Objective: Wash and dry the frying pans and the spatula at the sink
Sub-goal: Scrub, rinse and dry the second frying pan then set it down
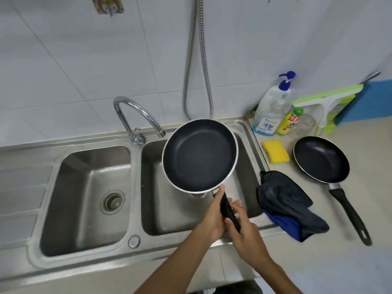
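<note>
The double sink (135, 187) is taking up most of the view, and the person is working over its right basin (169, 211), probably because the faucet (137, 115) is swung that way; no water is showing at its spout. The larger frying pan (199, 155) is being held in the air above that basin, tilted with its dark inside facing the camera, so it seems that drips are meant to fall into the sink or that the surface is being checked. The smaller frying pan (321, 160) is lying flat on the counter to the right, well apart from the sink, apparently waiting its turn or already set aside. A dark cloth (286, 204) is lying crumpled across the sink's right edge, near enough for drying. The left hand (212, 213) is clasping the handle just under the pan, thumb lying up along it, while the right hand (244, 228) is curling its fingers round the handle's lower end, two grips steadying the weight. A pump soap bottle (271, 109) and a yellow sponge (275, 153) are sitting beside the basin, near to hand. The spatula is not showing clearly anywhere.
</note>
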Available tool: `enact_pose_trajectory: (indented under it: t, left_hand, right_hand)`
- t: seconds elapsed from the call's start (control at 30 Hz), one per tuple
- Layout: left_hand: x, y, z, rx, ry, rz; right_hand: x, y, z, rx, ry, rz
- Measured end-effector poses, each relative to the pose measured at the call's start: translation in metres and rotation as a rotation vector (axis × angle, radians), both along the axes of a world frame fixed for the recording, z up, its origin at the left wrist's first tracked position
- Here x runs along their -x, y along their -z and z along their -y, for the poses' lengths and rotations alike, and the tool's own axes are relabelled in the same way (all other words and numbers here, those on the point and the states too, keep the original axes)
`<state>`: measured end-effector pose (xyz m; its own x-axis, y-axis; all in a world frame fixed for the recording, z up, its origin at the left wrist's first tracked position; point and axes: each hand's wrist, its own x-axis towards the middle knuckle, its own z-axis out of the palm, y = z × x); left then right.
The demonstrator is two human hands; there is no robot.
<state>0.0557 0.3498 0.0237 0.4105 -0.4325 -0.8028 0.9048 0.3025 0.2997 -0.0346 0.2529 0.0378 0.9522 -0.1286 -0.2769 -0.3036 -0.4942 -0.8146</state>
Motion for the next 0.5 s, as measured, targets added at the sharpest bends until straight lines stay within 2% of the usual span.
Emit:
enact_pose_trajectory:
  t: [0.1,0.2,0.27,0.3,0.37,0.5]
  left_hand:
    - [0.004,0.003,0.009,-0.04,-0.08,-0.031]
    - [0.013,0.015,0.017,-0.274,-0.121,0.075]
    - [0.021,0.021,0.02,-0.388,-0.131,0.173]
    - [0.023,0.021,0.021,-0.4,-0.139,0.195]
    - [0.028,0.018,0.026,-0.384,-0.183,0.192]
    - [0.031,0.015,0.029,-0.478,-0.225,0.242]
  right_hand:
    - [0.006,0.003,-0.01,-0.108,0.091,-0.052]
    - [0.012,0.003,-0.02,-0.234,0.156,-0.087]
    - [0.015,0.002,-0.016,-0.247,0.143,-0.095]
    - [0.016,0.002,-0.009,-0.203,0.104,-0.095]
    - [0.016,0.005,0.014,0.012,-0.017,-0.048]
    - [-0.001,0.02,0.091,0.518,-0.031,0.24]
